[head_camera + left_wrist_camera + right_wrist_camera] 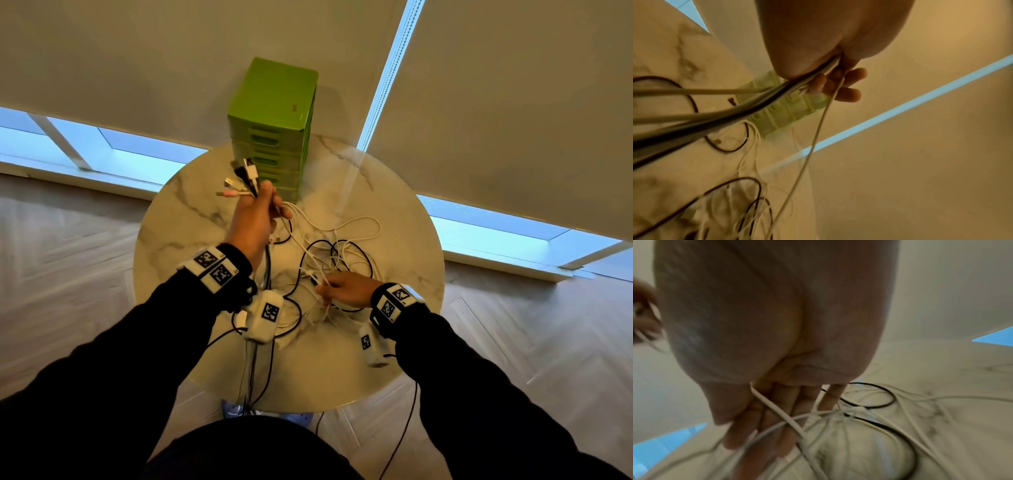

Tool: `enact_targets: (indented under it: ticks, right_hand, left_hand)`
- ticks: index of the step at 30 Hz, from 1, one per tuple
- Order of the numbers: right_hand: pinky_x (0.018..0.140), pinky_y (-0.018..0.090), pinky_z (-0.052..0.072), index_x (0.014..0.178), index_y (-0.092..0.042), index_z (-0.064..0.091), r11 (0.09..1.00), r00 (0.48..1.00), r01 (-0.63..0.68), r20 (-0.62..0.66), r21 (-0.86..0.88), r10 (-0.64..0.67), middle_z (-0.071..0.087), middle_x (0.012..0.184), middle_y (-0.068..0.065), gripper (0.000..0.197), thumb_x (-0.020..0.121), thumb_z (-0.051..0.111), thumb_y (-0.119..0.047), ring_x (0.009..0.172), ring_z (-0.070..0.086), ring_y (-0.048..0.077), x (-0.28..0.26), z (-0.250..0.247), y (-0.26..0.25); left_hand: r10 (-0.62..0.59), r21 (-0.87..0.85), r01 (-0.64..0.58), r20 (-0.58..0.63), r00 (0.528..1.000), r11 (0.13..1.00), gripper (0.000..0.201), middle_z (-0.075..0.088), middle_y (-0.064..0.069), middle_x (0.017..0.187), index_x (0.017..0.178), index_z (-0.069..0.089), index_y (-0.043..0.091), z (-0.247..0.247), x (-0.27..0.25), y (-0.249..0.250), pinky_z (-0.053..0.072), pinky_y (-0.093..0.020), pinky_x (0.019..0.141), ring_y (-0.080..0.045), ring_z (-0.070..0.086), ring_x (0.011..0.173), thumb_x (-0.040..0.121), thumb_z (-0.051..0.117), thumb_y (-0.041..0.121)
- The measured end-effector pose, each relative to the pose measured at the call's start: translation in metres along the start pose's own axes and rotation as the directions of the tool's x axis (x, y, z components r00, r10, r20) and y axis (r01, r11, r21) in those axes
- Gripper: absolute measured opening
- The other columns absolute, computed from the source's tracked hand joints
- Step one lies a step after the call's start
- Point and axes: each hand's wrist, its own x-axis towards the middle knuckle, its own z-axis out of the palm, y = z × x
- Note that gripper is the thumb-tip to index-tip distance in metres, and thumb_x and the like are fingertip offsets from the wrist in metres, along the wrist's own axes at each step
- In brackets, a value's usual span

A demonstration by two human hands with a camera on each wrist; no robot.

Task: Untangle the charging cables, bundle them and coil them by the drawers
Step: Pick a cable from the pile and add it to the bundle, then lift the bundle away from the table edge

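Note:
My left hand (pixel 255 216) is raised above the round marble table (pixel 394 342) and grips a bunch of black and white charging cables, their plug ends (pixel 245 178) fanning out above the fist. In the left wrist view the cables (pixel 764 100) run out of my curled left fingers (pixel 846 95). A loose tangle of cables (pixel 342 253) lies on the table to the right. My right hand (pixel 346 291) is low over that tangle, its fingers (pixel 774 426) curled round white cable strands (pixel 777 413). The green drawer unit (pixel 274 126) stands at the table's far edge, just behind my left hand.
Roller blinds (pixel 513 102) hang behind the table with strips of bright window below them. Wood floor (pixel 548 342) surrounds the table. Black cables (pixel 257 370) drop over the table's near edge toward a power strip (pixel 239 409) on the floor.

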Motion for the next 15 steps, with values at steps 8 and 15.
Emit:
enact_targets:
  ticks: [8,15]
  right_hand:
    - [0.091,0.026,0.044,0.1,-0.01,0.07,0.988,0.974,0.042,-0.228,0.151,-0.007,0.07,0.101,-0.001,0.033,0.107,0.044,-0.028,0.097,0.063,0.014,-0.006,-0.008,0.029]
    - [0.076,0.022,0.046,0.088,-0.018,0.069,0.959,0.721,0.136,-0.689,0.248,0.076,0.07,0.085,-0.008,0.028,0.103,0.052,-0.033,0.084,0.065,0.01,0.001,-0.047,-0.002]
  left_hand:
    - [0.124,-0.098,-0.137,-0.129,0.984,0.986,0.031,0.049,0.012,0.062,0.083,0.049,0.023,-0.035,0.024,0.045,0.028,-0.019,0.049,-0.006,0.042,0.056,0.11,0.037,0.032]
    - [0.103,0.205,-0.11,0.043,0.994,0.973,0.031,0.041,0.009,0.065,0.078,0.048,0.027,-0.025,0.011,0.011,0.034,-0.029,0.063,-0.009,0.037,0.06,0.107,0.044,0.037]
